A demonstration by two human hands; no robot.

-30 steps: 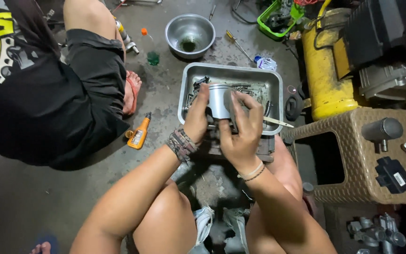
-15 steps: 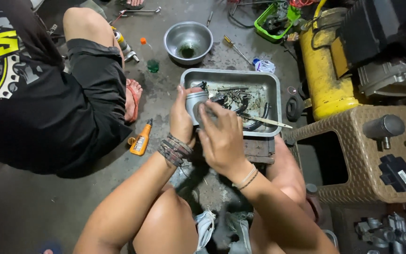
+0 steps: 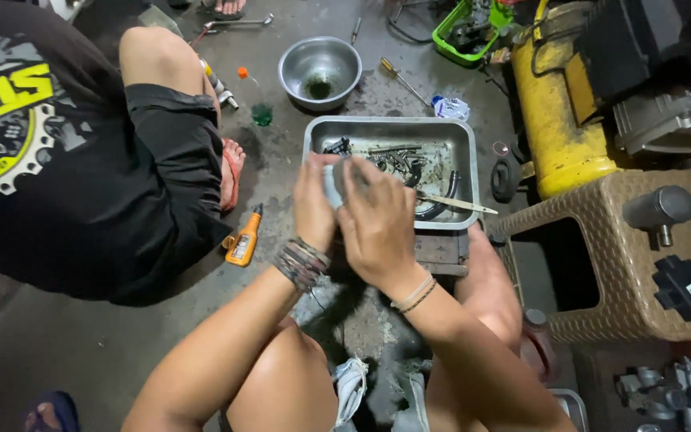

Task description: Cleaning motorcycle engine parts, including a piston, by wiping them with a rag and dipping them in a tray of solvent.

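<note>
Both my hands hold a small round grey metal part (image 3: 336, 181) just above the near left corner of a rectangular metal tray (image 3: 470, 164). My left hand (image 3: 313, 204), with braided wristbands, grips the part from the left. My right hand (image 3: 377, 220) covers it from the right and hides most of it. The tray holds several dark oily parts, a curved black hose and a thin tool that sticks out over its right rim.
A person in a black shirt and shorts (image 3: 97, 160) squats at the left. An orange tool (image 3: 245, 240) lies on the concrete floor beside them. A steel bowl (image 3: 319, 70) sits beyond the tray. A yellow tank (image 3: 557, 120) and a wicker stool (image 3: 625, 264) stand at the right.
My hands and the metal part have shifted left and toward me, from over the tray's middle to its near left corner. My right hand now covers more of the part.
</note>
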